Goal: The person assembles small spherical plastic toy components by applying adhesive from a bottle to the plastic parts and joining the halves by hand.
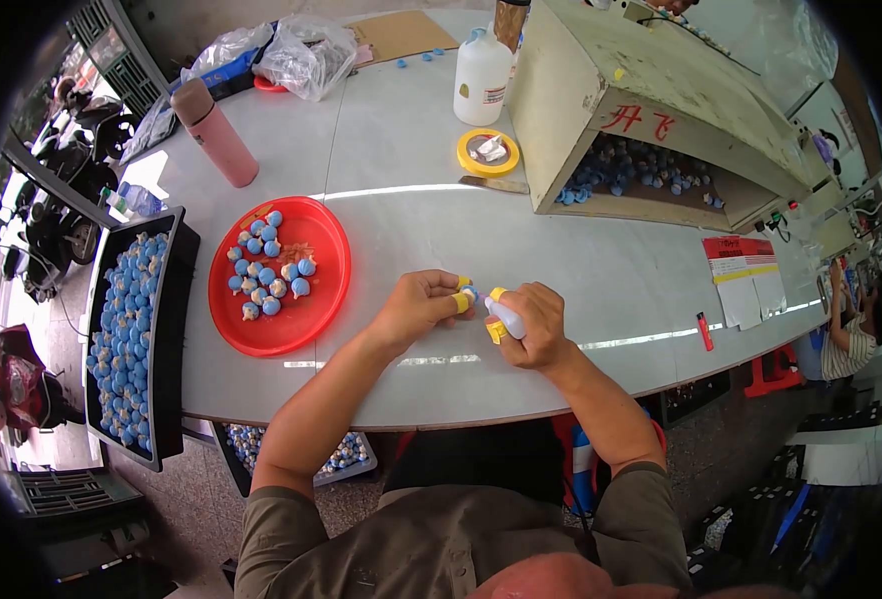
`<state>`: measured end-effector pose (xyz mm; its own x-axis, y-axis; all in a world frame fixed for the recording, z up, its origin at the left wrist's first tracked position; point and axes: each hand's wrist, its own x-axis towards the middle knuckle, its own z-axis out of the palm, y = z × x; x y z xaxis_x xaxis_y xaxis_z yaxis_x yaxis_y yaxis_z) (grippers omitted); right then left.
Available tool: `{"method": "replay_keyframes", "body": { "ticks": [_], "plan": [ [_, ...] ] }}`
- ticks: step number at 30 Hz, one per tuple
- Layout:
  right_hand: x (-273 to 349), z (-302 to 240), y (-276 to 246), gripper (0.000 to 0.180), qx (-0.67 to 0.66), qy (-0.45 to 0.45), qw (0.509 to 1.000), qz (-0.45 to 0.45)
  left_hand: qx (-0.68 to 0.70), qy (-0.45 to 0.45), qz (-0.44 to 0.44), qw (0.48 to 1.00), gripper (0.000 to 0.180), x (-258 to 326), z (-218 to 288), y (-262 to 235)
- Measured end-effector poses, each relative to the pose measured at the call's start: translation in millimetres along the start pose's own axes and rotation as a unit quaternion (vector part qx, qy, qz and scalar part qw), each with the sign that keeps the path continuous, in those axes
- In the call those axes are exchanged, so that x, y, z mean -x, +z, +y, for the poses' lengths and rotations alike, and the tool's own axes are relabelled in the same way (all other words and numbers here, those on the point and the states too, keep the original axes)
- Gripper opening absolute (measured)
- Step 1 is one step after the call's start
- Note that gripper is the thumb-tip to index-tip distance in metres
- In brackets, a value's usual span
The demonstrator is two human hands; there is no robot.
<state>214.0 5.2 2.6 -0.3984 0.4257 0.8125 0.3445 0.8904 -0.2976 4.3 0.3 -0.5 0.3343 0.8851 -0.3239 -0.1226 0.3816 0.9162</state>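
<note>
Over the middle of the grey table, my left hand (423,307) pinches a small blue and white figure piece (470,295) between thumb and finger. Yellow tape wraps the fingertips of both hands. My right hand (532,324) is closed around a small whitish squeeze bottle (507,317), its narrow tip pointed at the piece. Whether the tip touches the piece is too small to tell. To the left of my hands lies a round red plate (336,299) with several similar blue and white pieces (267,270) on it.
A black crate (172,399) full of blue pieces stands at the left edge. Behind are a pink flask (216,135), a white bottle (482,78), yellow tape roll (469,150) and knife (495,185). A box-shaped cabinet (561,110) holds blue pieces; a red lighter (705,331) lies right.
</note>
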Motion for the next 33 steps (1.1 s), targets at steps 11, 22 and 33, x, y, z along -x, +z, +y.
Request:
{"method": "replay_keyframes", "body": {
  "ticks": [11,22,33],
  "plan": [
    [0,1,3,0.025,-0.019,0.011,1.0,-0.006,-0.015,-0.009,-0.004,1.0,0.036,0,0,0],
    [-2,0,5,0.024,-0.038,0.017,0.999,0.013,0.001,-0.01,-0.007,1.0,0.036,1,1,0],
    [5,-9,-21,0.024,-0.14,0.258,0.954,0.064,0.046,-0.025,-0.004,0.999,0.031,-2,2,-1]
  ]
}}
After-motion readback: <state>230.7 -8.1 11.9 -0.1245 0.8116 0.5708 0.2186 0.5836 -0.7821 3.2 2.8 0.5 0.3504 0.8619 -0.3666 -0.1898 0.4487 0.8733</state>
